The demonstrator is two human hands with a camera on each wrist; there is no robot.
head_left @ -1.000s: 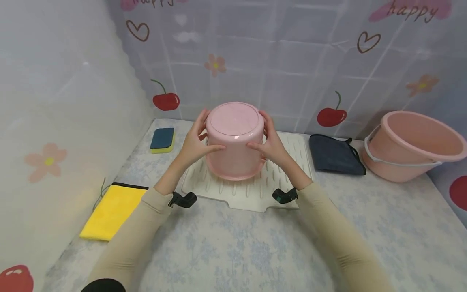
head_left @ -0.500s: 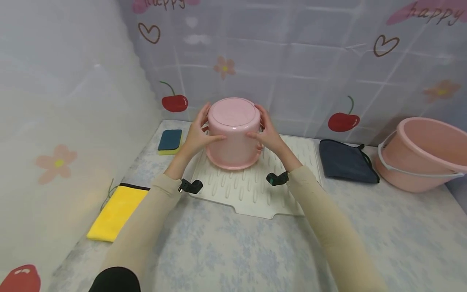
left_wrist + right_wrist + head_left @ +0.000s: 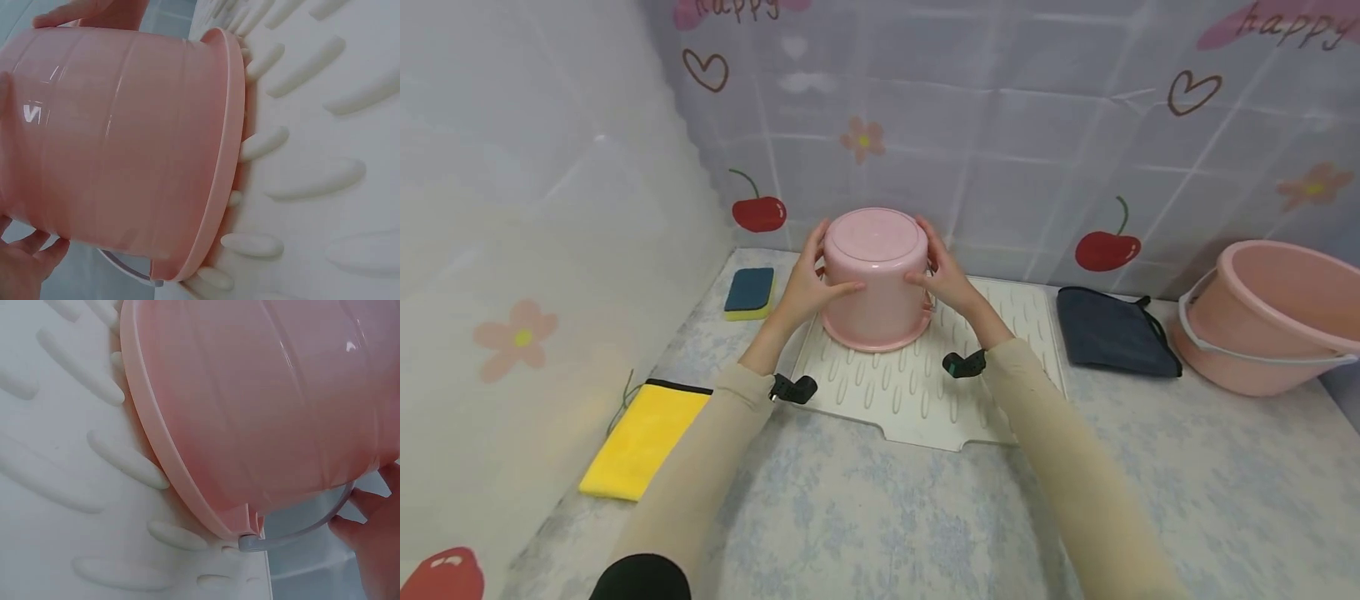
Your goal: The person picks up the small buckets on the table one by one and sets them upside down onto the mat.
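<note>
A pink plastic bucket [image 3: 880, 287] stands upside down, its base facing up, in the head view. Its rim meets the ribbed white draining mat [image 3: 917, 408], as both wrist views show close up. My left hand [image 3: 805, 287] grips the bucket's left side, thumb across the front and fingers around toward the back. On the opposite side my right hand [image 3: 953, 285] holds it in the same way. A pale handle [image 3: 300, 534] hangs from the rim in the right wrist view, close to the right fingers.
Left of the mat lie a blue-and-yellow sponge [image 3: 749, 293] and a yellow cloth pouch [image 3: 643, 440]. To its right are a dark blue folded pouch [image 3: 1116, 332] and a second pink bucket [image 3: 1262, 342], upright. A tile-patterned wall [image 3: 985, 125] rises close behind.
The bucket has shifted back and to the left on the mat, with both hands still holding it. The head view has turned slightly left.
</note>
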